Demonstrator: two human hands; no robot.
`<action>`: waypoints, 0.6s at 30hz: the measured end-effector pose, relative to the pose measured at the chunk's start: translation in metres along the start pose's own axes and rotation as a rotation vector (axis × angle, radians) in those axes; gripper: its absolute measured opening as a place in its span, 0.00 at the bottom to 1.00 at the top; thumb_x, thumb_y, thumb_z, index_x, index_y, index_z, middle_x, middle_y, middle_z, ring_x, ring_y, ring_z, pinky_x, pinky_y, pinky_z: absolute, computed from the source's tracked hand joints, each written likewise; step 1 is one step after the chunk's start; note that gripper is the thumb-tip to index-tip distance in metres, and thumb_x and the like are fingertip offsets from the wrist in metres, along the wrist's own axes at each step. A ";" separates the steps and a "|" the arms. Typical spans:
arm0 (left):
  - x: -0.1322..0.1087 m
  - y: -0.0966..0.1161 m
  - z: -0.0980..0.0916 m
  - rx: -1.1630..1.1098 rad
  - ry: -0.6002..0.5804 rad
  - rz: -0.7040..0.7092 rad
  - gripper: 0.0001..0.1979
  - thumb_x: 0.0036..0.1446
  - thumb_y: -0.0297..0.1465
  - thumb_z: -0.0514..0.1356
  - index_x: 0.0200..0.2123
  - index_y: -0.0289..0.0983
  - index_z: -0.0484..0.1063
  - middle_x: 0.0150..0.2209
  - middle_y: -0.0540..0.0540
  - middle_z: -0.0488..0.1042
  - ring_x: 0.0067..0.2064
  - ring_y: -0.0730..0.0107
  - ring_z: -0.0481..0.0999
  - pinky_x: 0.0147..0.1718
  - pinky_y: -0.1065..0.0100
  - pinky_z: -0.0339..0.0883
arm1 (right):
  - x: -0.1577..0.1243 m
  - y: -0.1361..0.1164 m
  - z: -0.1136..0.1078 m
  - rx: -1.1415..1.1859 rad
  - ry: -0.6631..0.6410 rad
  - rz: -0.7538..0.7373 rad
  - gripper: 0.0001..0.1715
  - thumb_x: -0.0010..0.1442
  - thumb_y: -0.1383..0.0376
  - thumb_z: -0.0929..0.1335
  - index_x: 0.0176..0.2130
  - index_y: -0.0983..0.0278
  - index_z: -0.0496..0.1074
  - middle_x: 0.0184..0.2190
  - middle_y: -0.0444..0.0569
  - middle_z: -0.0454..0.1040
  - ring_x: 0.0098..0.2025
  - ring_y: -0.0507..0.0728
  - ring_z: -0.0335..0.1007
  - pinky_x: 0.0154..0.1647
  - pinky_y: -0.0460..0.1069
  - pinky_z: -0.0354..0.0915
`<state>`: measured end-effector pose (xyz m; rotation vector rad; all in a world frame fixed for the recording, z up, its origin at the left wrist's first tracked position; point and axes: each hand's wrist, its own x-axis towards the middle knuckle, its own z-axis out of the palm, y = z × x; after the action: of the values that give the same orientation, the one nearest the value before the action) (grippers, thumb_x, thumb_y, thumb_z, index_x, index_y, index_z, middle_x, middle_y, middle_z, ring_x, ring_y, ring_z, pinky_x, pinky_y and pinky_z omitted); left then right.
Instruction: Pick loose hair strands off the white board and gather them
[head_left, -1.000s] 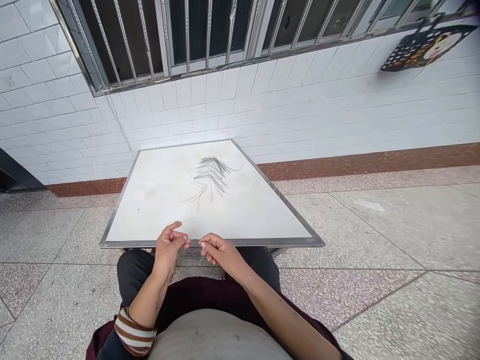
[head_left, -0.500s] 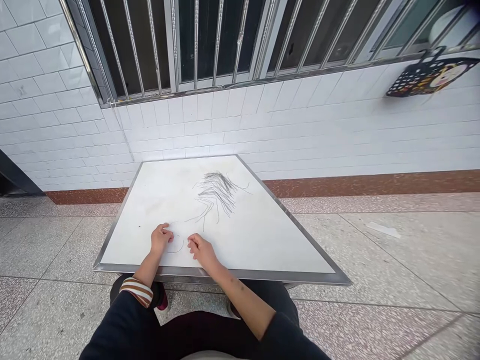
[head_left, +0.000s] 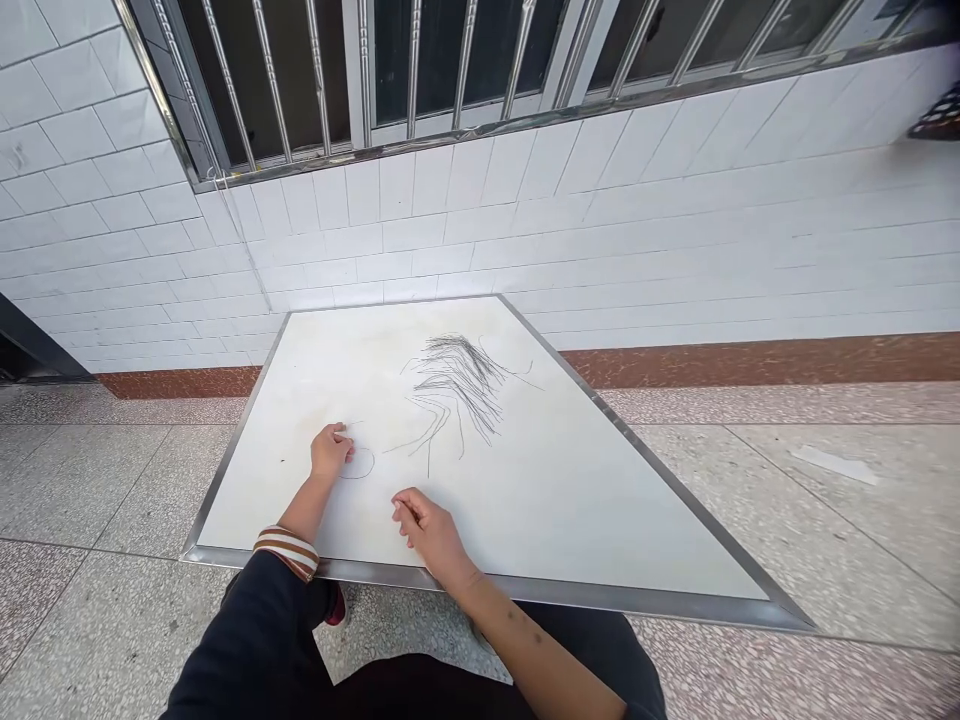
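My left hand (head_left: 331,453) is closed in a pinch over the left part of the white tabletop (head_left: 585,490), on one thin dark strand. That strand (head_left: 373,463) curves out from the fingertips in a loop. My right hand (head_left: 433,528) is near the table's front edge, thumb and fingers pressed together; whatever it may hold is too fine to make out. Beyond the hands, a loose bunch of thin dark strands (head_left: 461,375) is spread across the table, dense at the far end, with several stray ones trailing toward me. Whether they are hair or fine wire cannot be told.
A grey metal rim (head_left: 637,600) borders the table, whose far side is close to a white tiled wall (head_left: 450,230). Metal window bars (head_left: 412,70) run above. A white strip (head_left: 834,465) lies on the speckled floor at right. My legs are under the front edge.
My right hand has drawn away from the looped strand, toward the table's front edge and right. My left hand stays at the loop. The view has shifted, with the wall bag nearly out of sight.
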<state>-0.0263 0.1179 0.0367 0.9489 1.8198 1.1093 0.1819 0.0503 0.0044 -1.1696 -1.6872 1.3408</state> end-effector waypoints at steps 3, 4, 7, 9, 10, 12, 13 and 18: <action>0.002 -0.001 -0.002 0.012 0.003 0.006 0.16 0.62 0.35 0.57 0.51 0.35 0.67 0.46 0.42 0.72 0.41 0.66 0.75 0.39 0.60 0.73 | 0.000 0.000 0.000 0.000 -0.002 0.005 0.14 0.62 0.55 0.61 0.36 0.60 0.68 0.29 0.44 0.72 0.25 0.51 0.67 0.21 0.45 0.66; 0.003 -0.001 -0.002 0.015 0.005 0.010 0.16 0.62 0.35 0.57 0.51 0.35 0.67 0.46 0.43 0.73 0.41 0.67 0.75 0.38 0.61 0.73 | 0.000 0.001 -0.001 0.002 0.000 0.006 0.14 0.61 0.54 0.61 0.36 0.60 0.68 0.29 0.44 0.72 0.24 0.51 0.67 0.21 0.45 0.66; 0.009 0.000 -0.004 0.025 0.016 0.030 0.16 0.62 0.36 0.57 0.51 0.34 0.68 0.45 0.43 0.73 0.41 0.67 0.75 0.38 0.61 0.73 | 0.001 0.002 -0.001 0.007 0.000 0.007 0.14 0.61 0.54 0.61 0.36 0.60 0.69 0.29 0.44 0.72 0.25 0.51 0.67 0.21 0.45 0.66; 0.013 0.002 -0.007 0.034 0.035 0.051 0.16 0.62 0.36 0.58 0.50 0.34 0.68 0.45 0.43 0.73 0.40 0.67 0.75 0.38 0.60 0.73 | 0.001 0.002 -0.001 0.005 0.001 0.014 0.14 0.61 0.54 0.61 0.37 0.60 0.69 0.29 0.44 0.72 0.25 0.51 0.67 0.21 0.45 0.66; 0.014 0.003 -0.008 0.040 0.049 0.068 0.15 0.62 0.35 0.58 0.49 0.34 0.69 0.44 0.43 0.73 0.40 0.67 0.75 0.39 0.61 0.73 | 0.001 0.002 -0.001 0.002 0.001 0.021 0.14 0.61 0.54 0.61 0.37 0.60 0.69 0.29 0.44 0.72 0.25 0.51 0.67 0.21 0.45 0.66; 0.012 0.005 -0.012 0.051 0.087 0.116 0.13 0.61 0.32 0.59 0.48 0.35 0.70 0.42 0.44 0.75 0.38 0.69 0.75 0.41 0.62 0.72 | -0.001 0.003 0.001 -0.002 0.003 0.032 0.15 0.61 0.53 0.61 0.37 0.60 0.69 0.29 0.44 0.73 0.25 0.51 0.67 0.21 0.45 0.66; 0.008 0.005 -0.014 0.057 0.109 0.149 0.12 0.60 0.30 0.59 0.47 0.36 0.71 0.41 0.44 0.75 0.38 0.70 0.75 0.42 0.63 0.71 | -0.002 0.003 0.002 -0.003 0.004 0.033 0.15 0.61 0.53 0.61 0.37 0.60 0.69 0.29 0.44 0.73 0.25 0.51 0.67 0.22 0.45 0.66; -0.043 -0.011 -0.018 0.056 0.179 0.317 0.16 0.57 0.29 0.56 0.49 0.40 0.72 0.47 0.43 0.74 0.45 0.67 0.74 0.42 0.68 0.68 | 0.006 0.001 -0.005 0.002 -0.050 0.060 0.13 0.60 0.55 0.61 0.36 0.60 0.69 0.29 0.44 0.73 0.25 0.52 0.68 0.19 0.45 0.64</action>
<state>-0.0267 0.0707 0.0417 1.2370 1.8936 1.3799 0.1841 0.0575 0.0049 -1.2032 -1.6977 1.4183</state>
